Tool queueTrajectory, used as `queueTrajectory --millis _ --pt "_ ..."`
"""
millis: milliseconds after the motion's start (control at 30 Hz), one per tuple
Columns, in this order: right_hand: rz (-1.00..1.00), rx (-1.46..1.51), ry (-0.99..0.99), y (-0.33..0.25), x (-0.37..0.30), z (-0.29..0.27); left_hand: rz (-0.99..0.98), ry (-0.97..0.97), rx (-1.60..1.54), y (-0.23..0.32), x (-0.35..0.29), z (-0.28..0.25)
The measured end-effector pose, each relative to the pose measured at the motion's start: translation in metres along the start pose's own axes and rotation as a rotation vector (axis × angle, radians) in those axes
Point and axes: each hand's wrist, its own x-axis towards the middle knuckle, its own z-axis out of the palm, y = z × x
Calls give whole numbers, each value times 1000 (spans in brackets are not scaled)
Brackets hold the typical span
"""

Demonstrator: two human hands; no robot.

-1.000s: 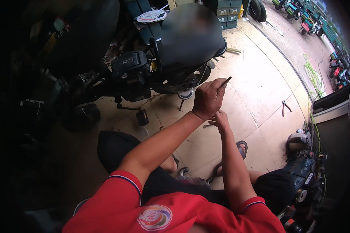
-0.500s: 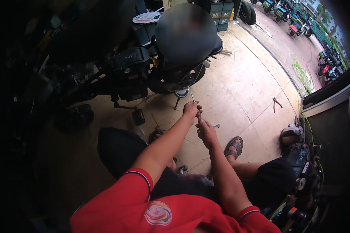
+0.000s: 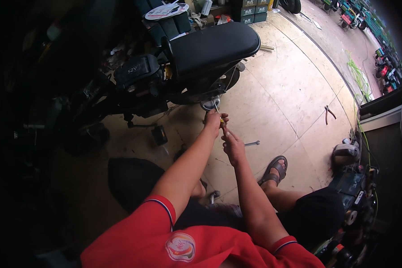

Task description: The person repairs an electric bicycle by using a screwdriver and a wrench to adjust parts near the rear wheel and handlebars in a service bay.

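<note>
An electric bike (image 3: 134, 85) with a long black seat (image 3: 214, 47) stands in front of me. My left hand (image 3: 213, 121) is closed around a screwdriver (image 3: 222, 123), whose handle shows a bit of yellow. Its thin metal shaft reaches up to the round silver hub part (image 3: 210, 104) by the rear wheel (image 3: 228, 82); whether the tip touches it, I cannot tell. Just below, my right hand (image 3: 233, 146) grips the rear end of the handle, its fingers wrapped round it.
An open-end wrench (image 3: 253, 143) lies on the floor right of my right hand. Pliers (image 3: 329, 115) with dark handles lie farther right. A pedal (image 3: 159, 135) juts out at left. Dark boxes (image 3: 248, 12) are stacked behind the seat, and machine parts (image 3: 346, 154) crowd the right side.
Both hands and the screwdriver have shifted slightly left, with the shaft now over the hub part. The blurred round shape that covered the seat is gone. The whole view has shifted a little.
</note>
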Motion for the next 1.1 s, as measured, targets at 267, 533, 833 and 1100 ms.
queueTrajectory --millis 267,533,833,1100 --pt "0 -1 5 2 6 -6 34 12 5 0 -5 3" --pt "20 70 -14 -3 4 -7 19 -3 35 -2 1 -1" --pt "-119 -101 66 18 10 -11 1222 453 956 94 -114 47" --pt "-525 -308 152 40 28 -10 1444 758 1120 247 -186 39"
